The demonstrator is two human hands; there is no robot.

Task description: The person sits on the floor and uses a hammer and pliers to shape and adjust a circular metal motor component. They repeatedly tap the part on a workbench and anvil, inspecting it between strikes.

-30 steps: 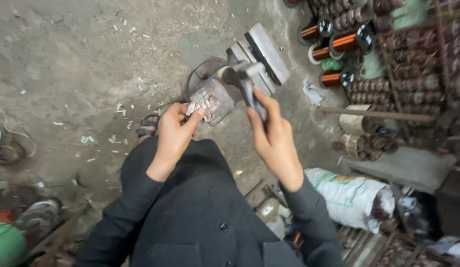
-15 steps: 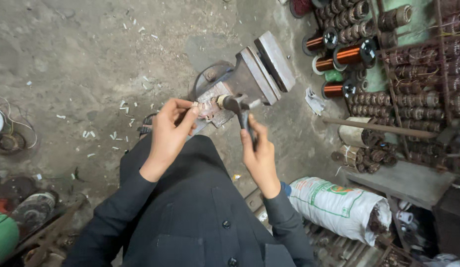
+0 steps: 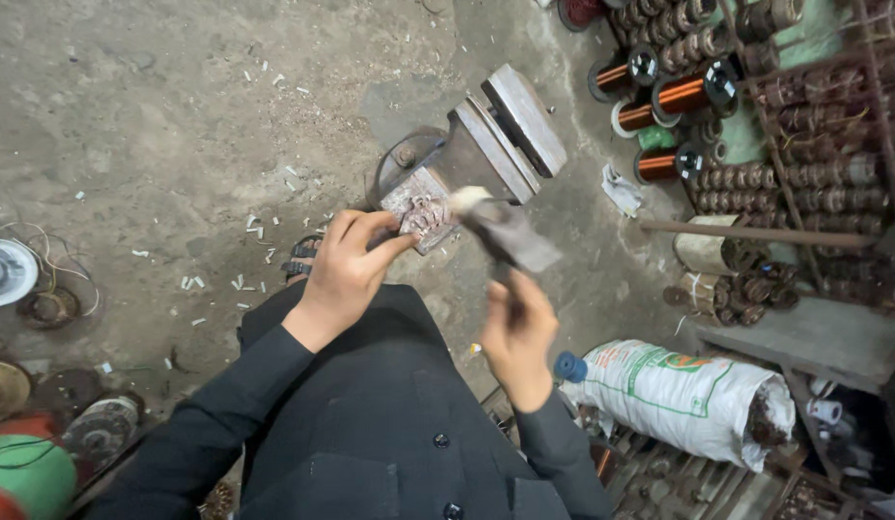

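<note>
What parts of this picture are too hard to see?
Head view:
- The hammer in the right hand is motion-blurred; its head shape is unclear.
- The metal piece is partly hidden by the left hand; its details are too small.
- The white sack hides whatever lies behind it.
- The green round thing is cut off by the bottom edge.

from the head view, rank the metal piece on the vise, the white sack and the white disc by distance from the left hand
1. Metal piece: touched by the left hand, on the vise.
2. White sack: lower right, beyond the right hand.
3. White disc: far left edge.
</note>
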